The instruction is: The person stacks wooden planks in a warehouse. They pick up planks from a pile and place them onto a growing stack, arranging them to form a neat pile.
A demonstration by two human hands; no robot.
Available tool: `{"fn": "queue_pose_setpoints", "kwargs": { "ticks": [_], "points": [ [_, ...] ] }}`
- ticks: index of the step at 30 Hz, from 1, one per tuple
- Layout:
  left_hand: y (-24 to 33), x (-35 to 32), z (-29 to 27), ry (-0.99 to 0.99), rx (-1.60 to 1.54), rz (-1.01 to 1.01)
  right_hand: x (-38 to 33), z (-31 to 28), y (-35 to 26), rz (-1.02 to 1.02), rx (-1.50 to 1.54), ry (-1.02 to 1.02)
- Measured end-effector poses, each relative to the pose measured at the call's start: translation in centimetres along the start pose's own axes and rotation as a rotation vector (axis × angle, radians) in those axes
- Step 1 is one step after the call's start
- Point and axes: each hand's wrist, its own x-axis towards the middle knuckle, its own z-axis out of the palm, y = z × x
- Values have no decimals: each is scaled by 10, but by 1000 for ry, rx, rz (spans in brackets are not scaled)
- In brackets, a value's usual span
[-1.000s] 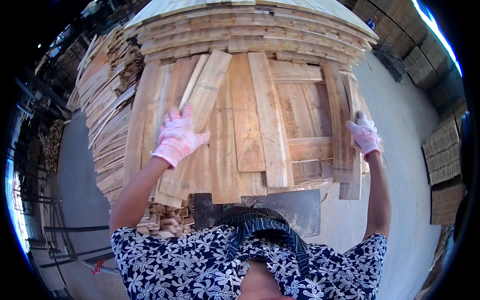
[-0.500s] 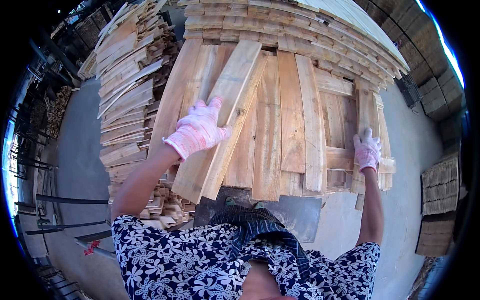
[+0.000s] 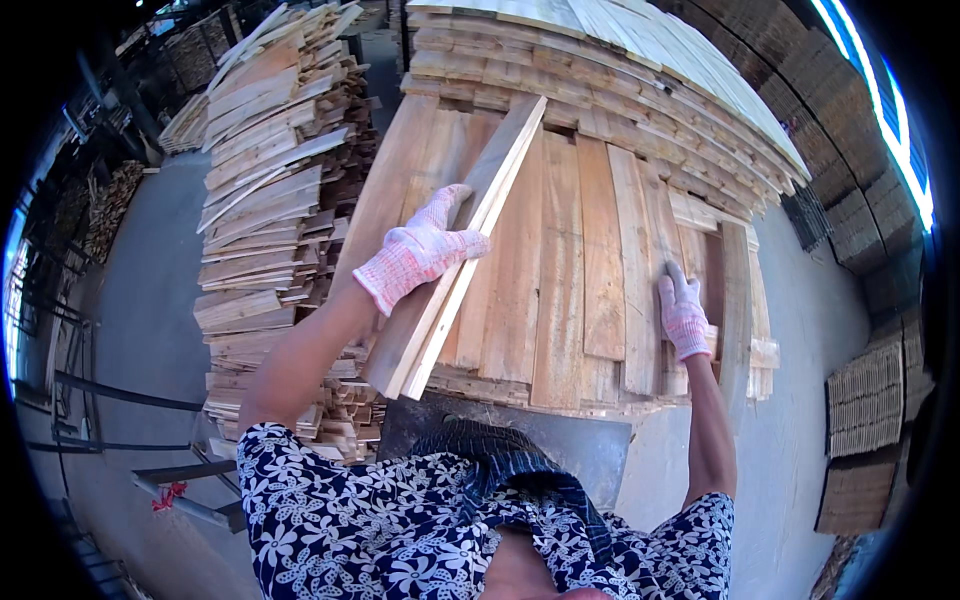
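Observation:
My left hand (image 3: 425, 245), in a pink and white knit glove, grips a small stack of wooden boards (image 3: 455, 285) by its edges. The boards are tilted on edge above the left part of a layer of flat planks (image 3: 512, 290). My right hand (image 3: 683, 310), gloved alike, lies with fingers stretched on a narrow plank (image 3: 660, 240) at the right of this row. To the right of that hand, a greyish board (image 3: 735, 310) lies lengthwise near the pile's right edge. The undersides of the held boards are hidden.
A tall, uneven stack of thin boards (image 3: 262, 230) stands at the left. Behind the layer rises a higher stack of planks (image 3: 600, 110). Darker bundled stacks (image 3: 866, 400) stand at the right, and a metal frame (image 3: 185, 490) at the lower left.
My left hand has tipped the held boards more onto their edge and shifted slightly right. My right hand has moved left, and a narrow plank now lies against the row there.

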Motion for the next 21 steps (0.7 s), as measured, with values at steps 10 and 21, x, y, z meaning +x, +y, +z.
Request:
{"fn": "queue_pose_setpoints", "kwargs": {
  "ticks": [10,21],
  "points": [
    [-75,-52,-162,255,-447,-300,8,2,7,344,-80,-167],
    [-102,13,-96,235,-445,-233,17,-54,-8,232,37,-457]
  ]
}}
